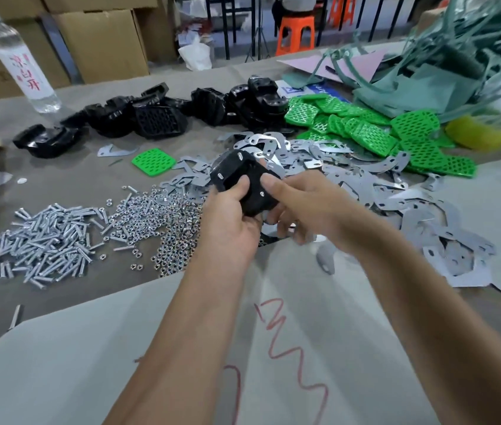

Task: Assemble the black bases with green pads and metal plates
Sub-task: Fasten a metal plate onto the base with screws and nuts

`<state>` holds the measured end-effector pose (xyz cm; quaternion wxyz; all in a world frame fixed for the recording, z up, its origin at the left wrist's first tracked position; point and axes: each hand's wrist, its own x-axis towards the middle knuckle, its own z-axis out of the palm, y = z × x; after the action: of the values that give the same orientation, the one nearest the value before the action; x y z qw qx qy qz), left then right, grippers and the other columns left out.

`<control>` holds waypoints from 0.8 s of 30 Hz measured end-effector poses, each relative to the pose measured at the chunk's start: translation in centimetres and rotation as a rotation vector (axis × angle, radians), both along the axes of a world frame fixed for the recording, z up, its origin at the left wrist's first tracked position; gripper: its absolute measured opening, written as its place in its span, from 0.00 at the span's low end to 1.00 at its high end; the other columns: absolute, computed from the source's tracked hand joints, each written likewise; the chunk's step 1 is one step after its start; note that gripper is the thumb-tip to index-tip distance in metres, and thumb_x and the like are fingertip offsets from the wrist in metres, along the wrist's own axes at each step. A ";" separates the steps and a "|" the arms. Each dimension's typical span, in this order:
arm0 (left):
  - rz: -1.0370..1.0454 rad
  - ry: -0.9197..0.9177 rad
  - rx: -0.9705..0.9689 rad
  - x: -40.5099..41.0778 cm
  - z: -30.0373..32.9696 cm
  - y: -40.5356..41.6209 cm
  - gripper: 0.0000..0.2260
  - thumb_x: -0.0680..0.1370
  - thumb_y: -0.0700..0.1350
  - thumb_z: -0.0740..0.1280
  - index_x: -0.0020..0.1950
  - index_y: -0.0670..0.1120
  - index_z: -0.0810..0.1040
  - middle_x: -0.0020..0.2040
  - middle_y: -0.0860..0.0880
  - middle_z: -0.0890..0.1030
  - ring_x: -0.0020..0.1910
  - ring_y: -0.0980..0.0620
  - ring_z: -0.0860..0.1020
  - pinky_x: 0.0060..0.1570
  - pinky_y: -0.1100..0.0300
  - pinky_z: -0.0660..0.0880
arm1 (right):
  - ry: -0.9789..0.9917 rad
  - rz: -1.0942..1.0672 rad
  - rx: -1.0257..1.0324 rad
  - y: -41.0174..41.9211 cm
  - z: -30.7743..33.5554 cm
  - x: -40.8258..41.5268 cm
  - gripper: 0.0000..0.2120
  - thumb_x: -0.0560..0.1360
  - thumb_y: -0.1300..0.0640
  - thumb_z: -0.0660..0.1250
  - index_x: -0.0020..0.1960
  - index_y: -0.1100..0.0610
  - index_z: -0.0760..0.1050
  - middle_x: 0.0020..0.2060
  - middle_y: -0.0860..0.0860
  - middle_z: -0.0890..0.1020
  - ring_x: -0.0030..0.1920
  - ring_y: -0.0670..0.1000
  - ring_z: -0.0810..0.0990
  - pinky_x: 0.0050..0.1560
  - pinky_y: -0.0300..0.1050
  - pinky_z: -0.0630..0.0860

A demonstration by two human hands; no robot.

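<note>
Holding a black base [244,182] above the metal plates [344,176], we curl our left hand [229,223] round it with the thumb on top. Our right hand [299,205] pinches its right edge, lower fingers blurred; the base's underside is hidden from us.

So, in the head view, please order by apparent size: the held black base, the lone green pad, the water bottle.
1. Water bottle
2. Black base in the hands, though its nearness inflates it
3. Lone green pad
</note>
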<state>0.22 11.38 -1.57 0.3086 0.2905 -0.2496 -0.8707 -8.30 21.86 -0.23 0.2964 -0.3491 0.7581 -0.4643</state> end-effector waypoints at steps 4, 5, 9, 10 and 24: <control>0.058 -0.032 -0.106 0.3 -0.2 -0.5 0.13 0.83 0.33 0.61 0.65 0.42 0.78 0.62 0.36 0.83 0.51 0.40 0.83 0.49 0.48 0.82 | -0.195 -0.044 -0.135 -0.8 -0.8 1.4 0.20 0.83 0.45 0.66 0.41 0.60 0.79 0.30 0.53 0.82 0.24 0.45 0.76 0.21 0.34 0.66; 0.073 -0.056 -0.153 0.5 -0.3 -0.5 0.12 0.83 0.32 0.62 0.63 0.44 0.78 0.60 0.36 0.83 0.51 0.39 0.83 0.50 0.46 0.80 | -0.195 -0.051 -0.139 -0.8 -0.9 1.6 0.20 0.84 0.46 0.66 0.40 0.60 0.78 0.28 0.51 0.81 0.23 0.44 0.75 0.20 0.33 0.65; 0.093 -0.206 -0.343 0.8 -0.3 -0.4 0.11 0.81 0.36 0.68 0.64 0.42 0.78 0.60 0.37 0.84 0.56 0.38 0.84 0.57 0.39 0.82 | -0.152 -0.118 -0.153 -1.1 -1.0 1.6 0.21 0.83 0.46 0.66 0.38 0.60 0.75 0.21 0.46 0.75 0.18 0.42 0.69 0.19 0.32 0.60; 0.083 -0.230 -0.374 0.9 -0.2 -0.2 0.11 0.81 0.37 0.69 0.63 0.43 0.79 0.59 0.38 0.84 0.57 0.38 0.84 0.56 0.39 0.82 | -0.166 -0.144 -0.163 -1.1 -0.9 1.4 0.22 0.83 0.46 0.67 0.36 0.59 0.74 0.21 0.47 0.73 0.18 0.43 0.67 0.19 0.32 0.59; -0.038 -0.281 -0.266 -1.4 1.0 1.9 0.11 0.82 0.37 0.69 0.64 0.41 0.77 0.55 0.39 0.85 0.46 0.39 0.87 0.33 0.55 0.82 | 0.232 -0.400 -0.217 1.9 -0.8 -1.5 0.29 0.75 0.39 0.75 0.32 0.63 0.76 0.21 0.50 0.70 0.22 0.46 0.62 0.24 0.37 0.62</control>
<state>-1.19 13.27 -0.59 0.2899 0.3613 -0.4085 -0.7865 -9.83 23.74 -1.02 0.0705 -0.2728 0.7867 -0.5493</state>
